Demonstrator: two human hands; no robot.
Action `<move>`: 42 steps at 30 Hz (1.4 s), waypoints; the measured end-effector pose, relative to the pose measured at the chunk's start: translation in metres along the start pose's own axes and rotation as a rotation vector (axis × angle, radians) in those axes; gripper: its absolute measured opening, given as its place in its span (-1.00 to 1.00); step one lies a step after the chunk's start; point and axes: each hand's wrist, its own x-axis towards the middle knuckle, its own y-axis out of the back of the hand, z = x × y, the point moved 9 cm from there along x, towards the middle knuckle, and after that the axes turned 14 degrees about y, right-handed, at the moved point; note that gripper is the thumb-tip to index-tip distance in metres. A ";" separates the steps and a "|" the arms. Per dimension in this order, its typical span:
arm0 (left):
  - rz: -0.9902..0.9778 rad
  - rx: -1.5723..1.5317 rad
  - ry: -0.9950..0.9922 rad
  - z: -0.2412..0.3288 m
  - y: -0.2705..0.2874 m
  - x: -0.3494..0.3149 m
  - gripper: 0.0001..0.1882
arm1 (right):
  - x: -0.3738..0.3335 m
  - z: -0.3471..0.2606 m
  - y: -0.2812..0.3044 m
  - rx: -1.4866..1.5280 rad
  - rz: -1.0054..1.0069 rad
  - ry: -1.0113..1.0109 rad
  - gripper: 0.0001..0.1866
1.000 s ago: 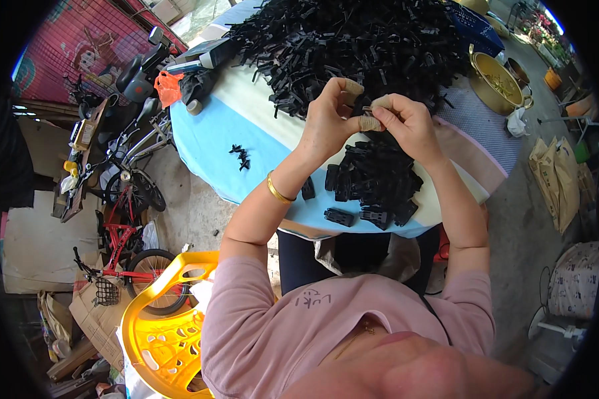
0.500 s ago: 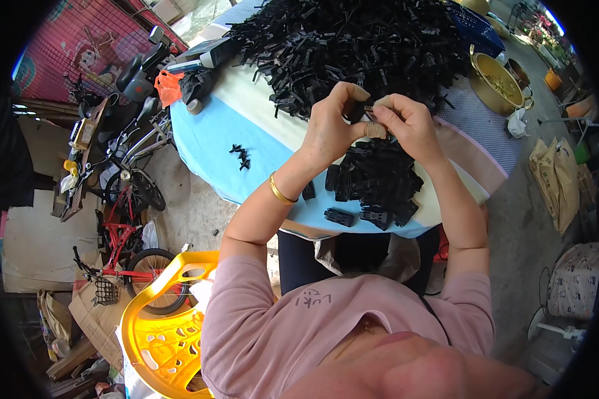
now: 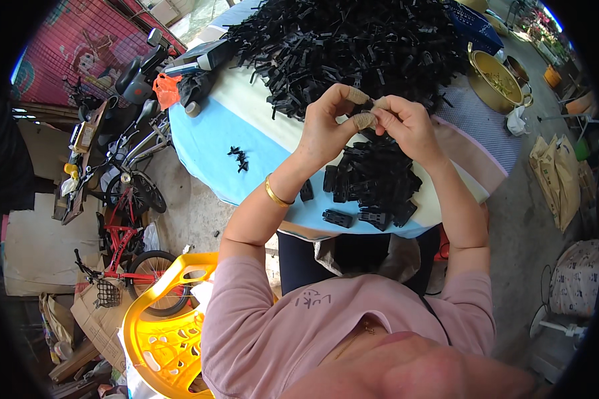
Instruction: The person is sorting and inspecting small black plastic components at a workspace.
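Note:
Over the table, at the near edge of a big heap of black plastic parts [image 3: 353,50], my two hands meet. My left hand [image 3: 329,126] has tan tape on its thumb and forefinger, which close around a small black plastic part mostly hidden by the fingers. My right hand [image 3: 409,126] pinches at the same spot, its fingertips against the left ones. Below the hands lies a smaller pile of black plastic clips [image 3: 376,179], with a few single clips [image 3: 337,217] along the table's near edge. Several tiny black pieces [image 3: 238,159] lie to the left.
The round table has a striped cloth [image 3: 213,143]. At its far left are an orange bag [image 3: 167,89] and a box [image 3: 209,54]; at right, a gold-coloured pot [image 3: 496,81] and a blue basket [image 3: 476,30]. A yellow plastic chair [image 3: 163,329] stands at my left, bicycles [image 3: 123,246] beyond.
The fingers of both hands have drawn closer together around the part, which now shows less. My left wrist has shifted slightly left. The piles look the same.

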 end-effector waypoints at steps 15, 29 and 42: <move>-0.040 -0.545 0.013 0.005 0.007 0.004 -0.69 | 0.001 -0.016 0.012 -0.054 0.094 0.121 -0.92; -0.283 -0.341 0.278 -0.015 -0.025 -0.002 -0.56 | 0.002 -0.004 0.015 0.115 0.134 -0.067 -0.85; -0.132 -0.298 0.124 -0.009 -0.010 0.002 -0.56 | 0.000 0.010 0.004 0.088 -0.024 -0.149 -0.81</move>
